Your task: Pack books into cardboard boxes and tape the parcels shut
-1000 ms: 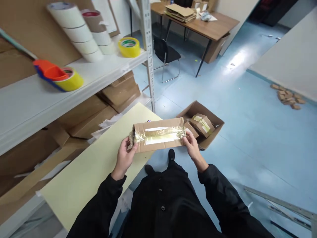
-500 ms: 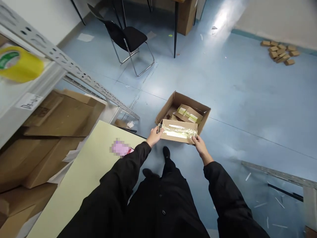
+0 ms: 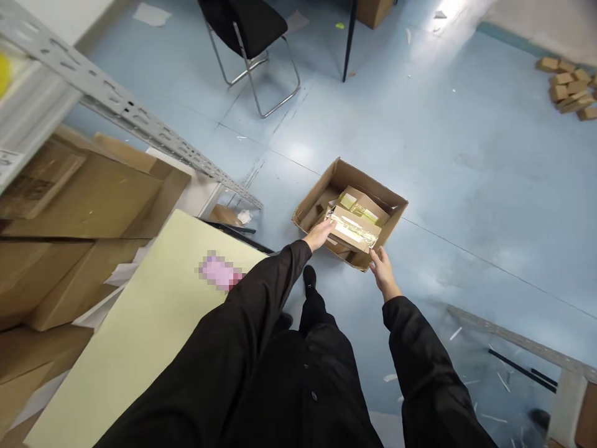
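Note:
An open cardboard carton [image 3: 308,211] sits on the blue floor and holds several small taped boxes. On top of them lies a long cardboard box with shiny tape along its top [image 3: 354,230], slightly tilted. My left hand [image 3: 319,235] reaches down with its fingers stretched out, the tips touching the left end of that box. My right hand [image 3: 382,269] hovers just outside the carton's near corner, fingers loosely apart, a little off the box's right end. Both arms are in black sleeves.
A pale yellow-green tabletop [image 3: 149,330] with a blurred pink item [image 3: 217,272] is at my left. Behind it a metal shelf upright [image 3: 130,112] stands over flat cardboard [image 3: 93,199]. A black chair [image 3: 252,25], a pile of small boxes [image 3: 566,87] and a metal rail [image 3: 522,348] are on the floor.
I carried the taped box from above the table down to the carton on the floor. It now rests in the carton, and both hands have loosened from its ends.

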The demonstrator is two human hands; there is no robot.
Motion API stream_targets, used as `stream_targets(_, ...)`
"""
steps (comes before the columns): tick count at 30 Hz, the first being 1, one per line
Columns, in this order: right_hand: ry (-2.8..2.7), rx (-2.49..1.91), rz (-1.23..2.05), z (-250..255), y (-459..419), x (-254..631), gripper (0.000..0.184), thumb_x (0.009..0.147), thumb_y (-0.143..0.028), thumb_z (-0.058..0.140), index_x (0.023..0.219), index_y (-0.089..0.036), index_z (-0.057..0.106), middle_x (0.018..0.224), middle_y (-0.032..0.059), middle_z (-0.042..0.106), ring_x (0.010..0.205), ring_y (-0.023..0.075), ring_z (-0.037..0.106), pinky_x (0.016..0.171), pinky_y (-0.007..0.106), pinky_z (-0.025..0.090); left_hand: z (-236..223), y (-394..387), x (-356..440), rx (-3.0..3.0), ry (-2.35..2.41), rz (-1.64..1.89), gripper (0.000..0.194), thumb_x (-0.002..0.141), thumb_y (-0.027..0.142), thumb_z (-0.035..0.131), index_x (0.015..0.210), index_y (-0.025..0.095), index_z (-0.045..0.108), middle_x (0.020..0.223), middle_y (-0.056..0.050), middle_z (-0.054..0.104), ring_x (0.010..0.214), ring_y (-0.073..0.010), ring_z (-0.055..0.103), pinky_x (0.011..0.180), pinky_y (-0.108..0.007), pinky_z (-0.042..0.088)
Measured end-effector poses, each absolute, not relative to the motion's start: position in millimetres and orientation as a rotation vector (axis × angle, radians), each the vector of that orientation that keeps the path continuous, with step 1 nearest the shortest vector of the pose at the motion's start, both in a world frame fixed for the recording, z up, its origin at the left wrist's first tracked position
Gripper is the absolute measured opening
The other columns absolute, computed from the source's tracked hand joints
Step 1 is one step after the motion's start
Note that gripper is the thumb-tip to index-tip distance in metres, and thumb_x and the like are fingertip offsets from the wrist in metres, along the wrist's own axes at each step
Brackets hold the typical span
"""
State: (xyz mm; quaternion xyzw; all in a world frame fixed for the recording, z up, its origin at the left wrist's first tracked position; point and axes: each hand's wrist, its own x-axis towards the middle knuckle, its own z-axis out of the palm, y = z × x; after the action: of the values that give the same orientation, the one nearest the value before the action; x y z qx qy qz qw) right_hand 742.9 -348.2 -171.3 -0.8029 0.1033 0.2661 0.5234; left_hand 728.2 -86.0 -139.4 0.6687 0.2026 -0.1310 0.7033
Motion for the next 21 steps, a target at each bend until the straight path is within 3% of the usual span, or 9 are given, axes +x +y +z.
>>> stream_targets(4, 0.342, -1.891, 0.674, -170.7, -332.7, 734.8, 0.098, 0.067, -0.066, 0.061, 0.147, -0.019, 0.027, 0.154, 0.0155, 0.025, 0.139, 0.0309, 0.031, 0.104, 0.047, 0.041, -118.3, -91.4, 690.3, 1.384, 0.533, -0.302, 0.058, 0.087, 0.043, 0.054, 0.131, 0.005, 0.052, 0.140, -0.019, 0.048, 0.132, -0.0293, 0.043, 0.113, -0.041, 0.028)
stream_targets(7, 0.223, -1.899, 0.685, -164.2, -310.9, 723.9, 0.099, 0.068, -0.063, 0.062, 0.147, -0.016, 0.027, 0.152, 0.0191, 0.028, 0.136, 0.0322, 0.036, 0.107, 0.047, 0.038, -101.0, -85.4, 642.8, 1.334, 0.568, -0.272, 0.058, 0.087, 0.036, 0.055, 0.133, 0.001, 0.048, 0.137, -0.024, 0.049, 0.127, -0.0305, 0.049, 0.108, -0.041, 0.035)
stream_targets(11, -0.135, -1.984, 0.739, -146.5, -260.6, 696.6, 0.090, 0.071, -0.060, 0.062, 0.144, -0.017, 0.032, 0.148, 0.0201, 0.036, 0.130, 0.0352, 0.043, 0.103, 0.051, 0.041, -83.6, -64.9, 559.8, 1.295, 0.658, -0.165, 0.058, 0.079, 0.039, 0.065, 0.128, 0.010, 0.054, 0.129, -0.023, 0.057, 0.117, -0.0318, 0.058, 0.102, -0.046, 0.043)
stream_targets(15, -0.811, -2.071, 0.728, -123.2, -186.9, 651.1, 0.073, 0.078, -0.056, 0.056, 0.136, -0.012, 0.045, 0.137, 0.0206, 0.049, 0.128, 0.0340, 0.044, 0.107, 0.052, 0.034, -74.3, -38.2, 457.5, 1.352, 0.913, -0.011, 0.058, 0.073, 0.041, 0.071, 0.121, 0.011, 0.056, 0.122, -0.022, 0.062, 0.110, -0.0293, 0.063, 0.099, -0.046, 0.046)
stream_targets(21, -1.643, -2.084, 0.718, -105.5, -83.5, 569.6, 0.059, 0.078, -0.044, 0.064, 0.128, -0.014, 0.053, 0.144, 0.0208, 0.040, 0.137, 0.0360, 0.030, 0.109, 0.050, 0.028, -75.7, -28.1, 290.3, 1.473, 1.338, 0.104, 0.053, 0.076, 0.049, 0.061, 0.116, 0.015, 0.057, 0.116, -0.016, 0.066, 0.102, -0.0259, 0.066, 0.093, -0.041, 0.051)
